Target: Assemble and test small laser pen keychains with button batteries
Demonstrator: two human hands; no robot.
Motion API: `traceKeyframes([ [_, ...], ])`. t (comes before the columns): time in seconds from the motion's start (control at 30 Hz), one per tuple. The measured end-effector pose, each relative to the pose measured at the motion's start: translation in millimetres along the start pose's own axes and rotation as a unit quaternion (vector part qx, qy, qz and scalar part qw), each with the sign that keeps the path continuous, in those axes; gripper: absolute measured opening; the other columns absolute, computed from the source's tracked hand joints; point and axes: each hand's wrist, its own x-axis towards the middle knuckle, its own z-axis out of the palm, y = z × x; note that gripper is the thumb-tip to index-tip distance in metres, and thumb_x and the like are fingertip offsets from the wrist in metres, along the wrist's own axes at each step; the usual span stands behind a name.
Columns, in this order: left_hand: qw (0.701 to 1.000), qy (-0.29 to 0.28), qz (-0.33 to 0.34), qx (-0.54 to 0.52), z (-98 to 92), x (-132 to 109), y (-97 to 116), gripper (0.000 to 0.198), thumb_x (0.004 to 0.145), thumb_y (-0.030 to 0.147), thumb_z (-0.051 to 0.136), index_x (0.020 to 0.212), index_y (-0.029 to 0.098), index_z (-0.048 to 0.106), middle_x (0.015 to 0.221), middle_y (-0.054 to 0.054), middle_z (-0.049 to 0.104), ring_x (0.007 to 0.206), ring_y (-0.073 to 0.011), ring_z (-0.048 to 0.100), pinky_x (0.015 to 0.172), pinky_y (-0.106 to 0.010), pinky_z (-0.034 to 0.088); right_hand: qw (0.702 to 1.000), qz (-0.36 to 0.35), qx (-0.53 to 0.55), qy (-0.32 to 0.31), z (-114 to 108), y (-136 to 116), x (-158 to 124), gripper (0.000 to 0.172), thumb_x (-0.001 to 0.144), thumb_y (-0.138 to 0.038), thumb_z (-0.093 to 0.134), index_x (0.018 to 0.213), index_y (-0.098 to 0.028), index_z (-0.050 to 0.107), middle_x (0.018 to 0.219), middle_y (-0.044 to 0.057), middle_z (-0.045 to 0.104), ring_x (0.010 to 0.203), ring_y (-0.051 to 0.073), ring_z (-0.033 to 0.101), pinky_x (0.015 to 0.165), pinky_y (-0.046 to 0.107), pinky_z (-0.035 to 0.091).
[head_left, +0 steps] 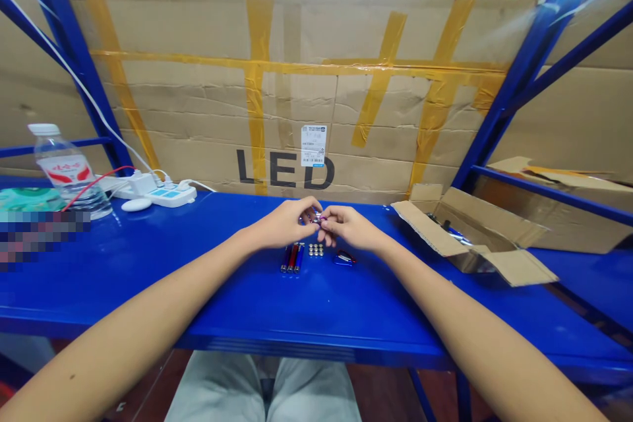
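Note:
My left hand (289,223) and my right hand (346,227) meet above the blue table (208,290), fingers pinched together on a small shiny part (314,216) with a pink tip, too small to name. Just below the hands lie three slim pen-like tubes (293,257), red and blue, side by side. Beside them sits a tight cluster of several small round silver cells (316,250). A small blue and red piece (344,257) lies under my right wrist.
An open cardboard box (475,237) with dark parts inside stands at the right. At the left are a white power strip (171,194), a white oval object (136,204) and a water bottle (66,168). A taped cardboard wall marked LED (284,168) closes the back. Blue rack posts (514,86) stand on both sides.

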Motion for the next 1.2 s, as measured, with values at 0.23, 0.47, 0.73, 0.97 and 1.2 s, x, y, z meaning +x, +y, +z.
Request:
traceKeyframes([
  [0.23,0.995,0.089,0.029,0.042,10.8,1.3,-2.3,0.009,0.085,0.017,0.056,0.09,0.017,0.063,0.078,-0.001,0.068,0.07,-0.0129,0.059,0.066,-0.025,0.043,0.999,-0.027,-0.039,0.009,3.1,4.9,0.0,0.01,0.094,-0.023,0.043,0.103,-0.018,0.046,0.072,0.0,0.06,0.056,0.011,0.056,0.056,0.027,0.049],
  [0.47,0.995,0.1,0.018,0.003,13.4,3.0,-8.0,0.007,0.088,0.019,0.054,0.09,0.017,0.06,0.071,0.0,0.067,0.064,-0.0124,0.06,0.064,-0.025,0.044,0.977,-0.062,-0.204,0.026,12.0,2.5,-3.1,0.04,0.097,-0.018,0.035,0.136,-0.02,0.038,0.083,0.002,0.058,0.066,0.015,0.055,0.068,0.031,0.048],
  [0.73,0.994,0.107,0.006,-0.034,14.1,3.1,-9.0,0.008,0.088,0.02,0.053,0.091,0.017,0.06,0.075,0.0,0.068,0.065,-0.0124,0.063,0.065,-0.025,0.047,0.956,-0.113,-0.256,0.085,11.6,4.8,-0.1,0.023,0.098,-0.023,0.033,0.115,-0.017,0.048,0.104,0.009,0.062,0.093,0.019,0.059,0.083,0.033,0.045],
  [0.97,0.993,0.113,0.025,-0.016,15.6,3.7,-9.7,0.007,0.086,0.018,0.055,0.089,0.017,0.062,0.074,0.0,0.068,0.067,-0.0126,0.063,0.067,-0.025,0.047,0.941,-0.115,-0.294,0.118,12.1,14.3,5.5,0.021,0.096,-0.018,0.033,0.111,-0.018,0.047,0.105,0.011,0.064,0.094,0.021,0.061,0.08,0.033,0.043],
  [1.2,0.991,0.116,0.021,-0.059,23.3,4.7,-8.9,0.007,0.083,0.016,0.057,0.086,0.017,0.064,0.069,0.001,0.067,0.065,-0.0127,0.064,0.065,-0.024,0.048,0.946,-0.103,-0.272,0.146,18.9,13.1,5.5,0.018,0.095,-0.016,0.033,0.108,-0.018,0.045,0.099,0.012,0.066,0.088,0.02,0.063,0.076,0.031,0.045],
])
